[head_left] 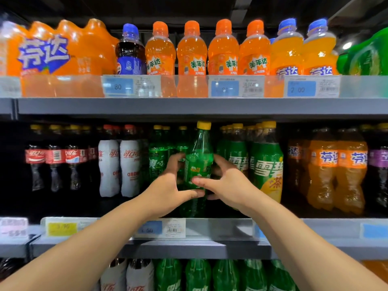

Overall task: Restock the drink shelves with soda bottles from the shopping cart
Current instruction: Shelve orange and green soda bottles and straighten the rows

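**Store shelves, one green bottle in both hands**

Grey metal shelves fill the view, packed with soft drinks. On the top shelf (pixel 189 107) stand orange sodas (pixel 192 51), one dark cola with a blue cap (pixel 130 51) and, at the left, a wrapped orange multipack (pixel 63 47). Blue price tags (pixel 224 88) sit in the clear rail along its edge.

On the middle shelf (pixel 189 248) the rows run from dark colas (pixel 54 160) and white-sleeved colas (pixel 129 164) on the left, through green sodas, to orange ones (pixel 344 171) on the right.

The bottle (pixel 198 162), green with a yellow cap (pixel 203 125), is at the front of the green row on the middle shelf, leaning slightly with its cap to the right. The rail hides its base, so I cannot tell whether it rests on the shelf.

The left hand (pixel 168 185) grips the bottle from the left, fingers curled round its far side and thumb under the label. The right hand (pixel 228 183) holds it from the right, thumb laid across the front and fingers bent round the side. Both bare forearms reach up from the lower corners.

More green and white-sleeved bottles show on the shelf below.
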